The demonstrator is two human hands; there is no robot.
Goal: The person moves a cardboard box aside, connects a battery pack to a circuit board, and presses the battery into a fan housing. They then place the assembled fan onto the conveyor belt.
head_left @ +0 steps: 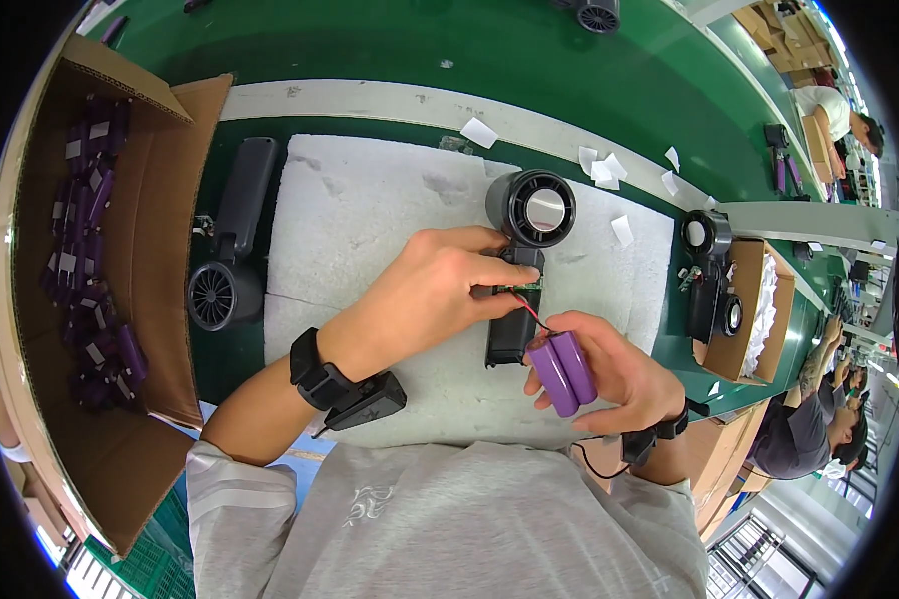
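On a white foam sheet (370,190) lies a black handheld fan (514,334), its round head pointing away from me and its handle opened up. My left hand (449,280) grips the fan near its neck, where a small green circuit board (519,287) shows by the fingertips. A purple two-cell battery pack (561,371) is held in my right hand (624,379), just right of the handle. Red and dark wires run from the pack to the board. My left fingers partly cover the board and the handle.
A cardboard box (165,329) of purple battery packs (90,240) stands at the left. Black fans lie beside the foam, one at the left (225,290) and others at the right (707,235). White paper scraps (604,170) are scattered at the far side. Co-workers (804,429) sit at the right.
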